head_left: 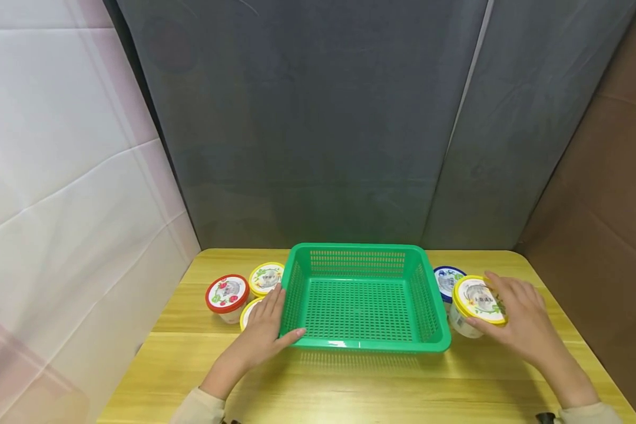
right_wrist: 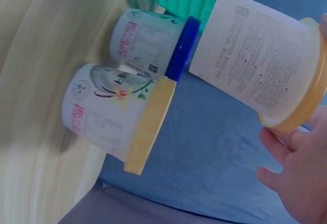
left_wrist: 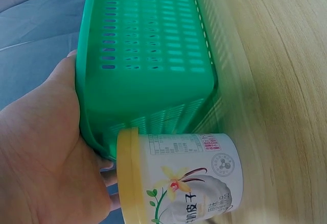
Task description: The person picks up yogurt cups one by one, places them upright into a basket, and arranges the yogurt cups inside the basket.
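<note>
My left hand (head_left: 265, 327) rests on the near left corner of an upright green plastic basket (head_left: 365, 346), thumb along the front rim and straight fingers along the left side. Beside those fingers stands a yellow-lidded tub (left_wrist: 191, 178), partly hidden in the head view. With thumb and fingers, my right hand (head_left: 519, 318) grips another yellow-lidded tub (head_left: 479, 300) by its lid, right of the basket. The right wrist view shows this tub (right_wrist: 255, 55) raised and tilted. Below it, a blue-lidded tub (right_wrist: 148, 42) and a further yellow-lidded tub (right_wrist: 110, 111) stand on the table.
A red-lidded tub (head_left: 228, 294) and a yellow-lidded tub (head_left: 267, 278) stand left of the basket on the wooden table (head_left: 350, 388). A grey panel (head_left: 307, 129) rises behind the table, with a white sheet (head_left: 63, 147) left and a brown panel (head_left: 604, 194) right.
</note>
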`<state>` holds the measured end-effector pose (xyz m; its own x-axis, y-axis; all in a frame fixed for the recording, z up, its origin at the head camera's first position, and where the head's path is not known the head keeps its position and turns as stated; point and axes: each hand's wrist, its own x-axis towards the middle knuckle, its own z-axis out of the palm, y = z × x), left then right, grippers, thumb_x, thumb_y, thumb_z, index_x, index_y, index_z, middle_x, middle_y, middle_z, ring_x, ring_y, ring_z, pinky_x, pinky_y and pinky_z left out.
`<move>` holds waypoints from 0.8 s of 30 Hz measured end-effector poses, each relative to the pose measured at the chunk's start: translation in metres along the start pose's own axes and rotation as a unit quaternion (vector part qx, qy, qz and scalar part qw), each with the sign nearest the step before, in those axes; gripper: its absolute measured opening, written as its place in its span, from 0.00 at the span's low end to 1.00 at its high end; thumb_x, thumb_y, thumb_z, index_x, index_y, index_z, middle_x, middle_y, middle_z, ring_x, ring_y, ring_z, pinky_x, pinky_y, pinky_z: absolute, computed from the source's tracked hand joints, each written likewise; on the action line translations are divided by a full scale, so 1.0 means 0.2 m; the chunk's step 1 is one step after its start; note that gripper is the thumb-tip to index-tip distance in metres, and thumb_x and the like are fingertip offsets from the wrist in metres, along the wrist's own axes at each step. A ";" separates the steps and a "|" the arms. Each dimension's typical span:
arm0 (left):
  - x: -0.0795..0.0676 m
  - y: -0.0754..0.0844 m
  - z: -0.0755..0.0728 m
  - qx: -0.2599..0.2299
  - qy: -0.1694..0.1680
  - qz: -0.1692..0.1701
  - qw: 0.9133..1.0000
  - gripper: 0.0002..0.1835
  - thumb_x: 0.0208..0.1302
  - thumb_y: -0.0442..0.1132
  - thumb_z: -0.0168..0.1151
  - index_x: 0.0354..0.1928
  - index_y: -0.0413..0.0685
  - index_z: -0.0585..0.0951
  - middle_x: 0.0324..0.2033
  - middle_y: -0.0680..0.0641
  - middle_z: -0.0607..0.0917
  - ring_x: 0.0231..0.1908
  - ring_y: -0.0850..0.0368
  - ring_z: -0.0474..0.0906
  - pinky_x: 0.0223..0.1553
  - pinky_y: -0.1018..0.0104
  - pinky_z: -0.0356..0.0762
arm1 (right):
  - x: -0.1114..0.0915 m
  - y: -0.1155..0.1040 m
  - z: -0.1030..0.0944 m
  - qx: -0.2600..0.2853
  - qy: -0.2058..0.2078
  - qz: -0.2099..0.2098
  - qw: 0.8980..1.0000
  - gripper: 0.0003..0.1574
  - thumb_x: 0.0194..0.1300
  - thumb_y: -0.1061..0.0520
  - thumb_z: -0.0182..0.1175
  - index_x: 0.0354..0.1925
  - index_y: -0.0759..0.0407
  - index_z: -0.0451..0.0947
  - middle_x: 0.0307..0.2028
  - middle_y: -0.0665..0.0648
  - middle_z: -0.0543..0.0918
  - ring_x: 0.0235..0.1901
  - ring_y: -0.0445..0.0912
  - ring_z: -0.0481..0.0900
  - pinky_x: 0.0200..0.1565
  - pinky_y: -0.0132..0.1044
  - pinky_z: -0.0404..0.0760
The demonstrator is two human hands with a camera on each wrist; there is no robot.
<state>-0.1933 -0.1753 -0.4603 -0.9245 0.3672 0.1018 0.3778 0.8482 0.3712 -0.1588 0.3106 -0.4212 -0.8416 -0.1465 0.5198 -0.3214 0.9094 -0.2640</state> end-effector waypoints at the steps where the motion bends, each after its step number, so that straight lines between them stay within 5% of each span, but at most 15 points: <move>1: 0.00 0.00 0.00 -0.002 0.002 0.001 1.000 0.54 0.59 0.71 0.48 0.73 0.38 0.45 0.75 0.41 0.44 0.75 0.41 0.42 0.72 0.42 0.47 | 0.00 0.00 0.00 0.002 -0.001 0.003 1.000 0.62 0.38 0.37 0.74 0.68 0.56 0.61 0.54 0.66 0.73 0.54 0.60 0.64 0.53 0.56 0.58; 24: -0.01 0.02 -0.02 -0.002 -0.015 -0.008 1.000 0.55 0.59 0.73 0.46 0.74 0.39 0.44 0.75 0.42 0.42 0.75 0.42 0.41 0.72 0.42 0.46 | 0.08 -0.01 -0.06 0.016 0.017 -0.009 1.000 0.60 0.39 0.39 0.74 0.66 0.59 0.62 0.53 0.67 0.74 0.54 0.62 0.64 0.56 0.60 0.56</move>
<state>-0.1908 -0.1746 -0.4551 -0.9286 0.3648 0.0677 0.3624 0.8526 0.3764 -0.1675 0.3115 -0.4029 -0.8204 -0.1482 0.5523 -0.3501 0.8938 -0.2803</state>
